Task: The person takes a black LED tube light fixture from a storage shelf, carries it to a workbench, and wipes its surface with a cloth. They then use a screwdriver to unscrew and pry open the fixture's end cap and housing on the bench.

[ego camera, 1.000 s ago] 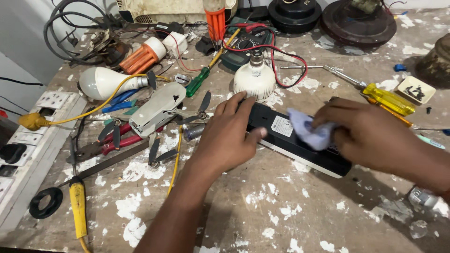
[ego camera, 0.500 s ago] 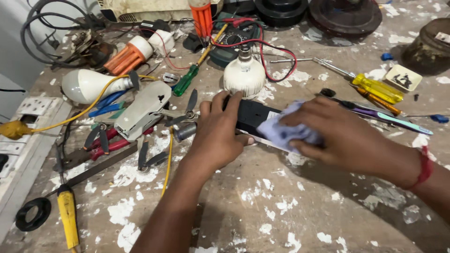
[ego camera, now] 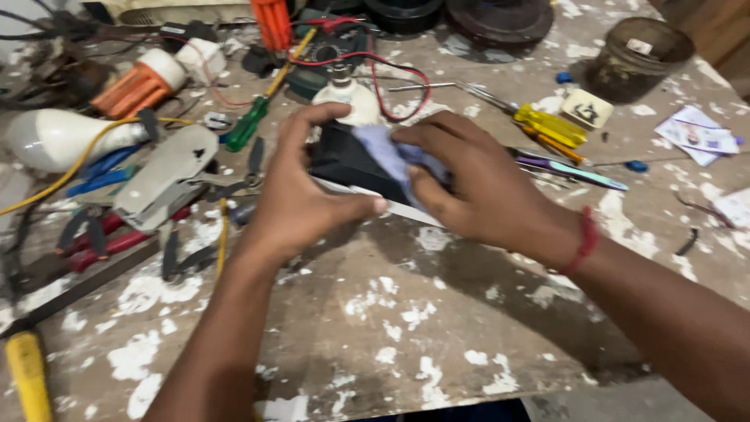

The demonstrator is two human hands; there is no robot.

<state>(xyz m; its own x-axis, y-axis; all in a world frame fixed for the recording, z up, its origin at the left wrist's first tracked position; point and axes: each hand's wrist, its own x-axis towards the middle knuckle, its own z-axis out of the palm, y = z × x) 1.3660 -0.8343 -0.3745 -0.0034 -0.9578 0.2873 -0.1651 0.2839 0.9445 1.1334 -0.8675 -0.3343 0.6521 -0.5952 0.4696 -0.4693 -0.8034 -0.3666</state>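
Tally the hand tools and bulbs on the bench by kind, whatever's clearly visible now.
Screwdrivers: 2, one green-handled, one yellow-handled
Pliers: 1, red-handled
White bulbs: 2, one large at left, one behind the hands
Total: 5
Not counted: the black device gripped by the left hand and the cloth under the right hand.

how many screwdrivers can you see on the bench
3 clearly. A green-handled screwdriver lies left of the left hand; a yellow-handled screwdriver lies beyond the right hand; a yellow handle sits at the bottom left edge. Others may hide in the clutter.
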